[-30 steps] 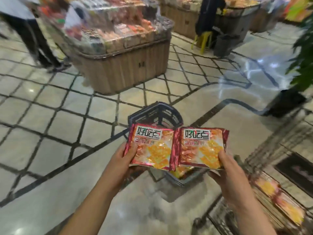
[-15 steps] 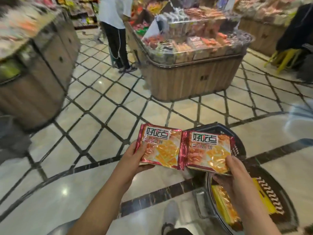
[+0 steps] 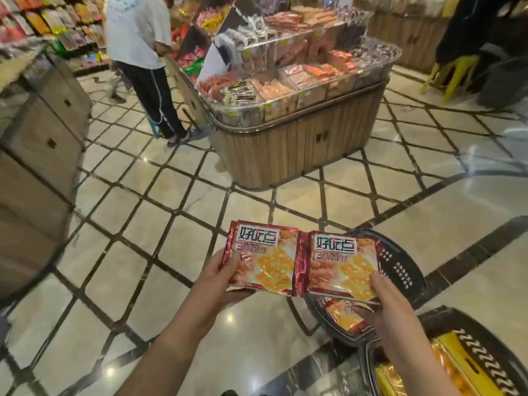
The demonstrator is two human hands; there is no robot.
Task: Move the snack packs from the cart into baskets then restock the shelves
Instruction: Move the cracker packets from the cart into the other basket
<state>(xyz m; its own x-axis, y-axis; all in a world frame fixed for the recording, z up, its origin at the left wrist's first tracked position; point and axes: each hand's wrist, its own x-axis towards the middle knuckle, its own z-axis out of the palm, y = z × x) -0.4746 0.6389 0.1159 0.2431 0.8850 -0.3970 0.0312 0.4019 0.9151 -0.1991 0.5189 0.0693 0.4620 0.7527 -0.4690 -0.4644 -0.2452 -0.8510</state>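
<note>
I hold two red snack packs side by side in front of me. My left hand (image 3: 225, 277) grips the left pack (image 3: 264, 258) by its lower left edge. My right hand (image 3: 381, 301) grips the right pack (image 3: 341, 265) at its lower right corner. Just beneath and behind the right pack stands a dark plastic basket (image 3: 400, 270) with another red pack (image 3: 347, 314) inside. A second dark basket (image 3: 468, 350) at the lower right holds yellow packs.
A wooden display island (image 3: 297, 144) with bins of snacks stands ahead. A person in a white shirt (image 3: 140, 52) stands at its left. Another wooden stand (image 3: 37, 155) is at the left, a yellow stool (image 3: 457, 72) at the far right. Tiled floor lies between.
My view has swung left, from the cart and plant toward the display island. Both hands keep holding the two packs, now above the dark basket with a second basket in view.
</note>
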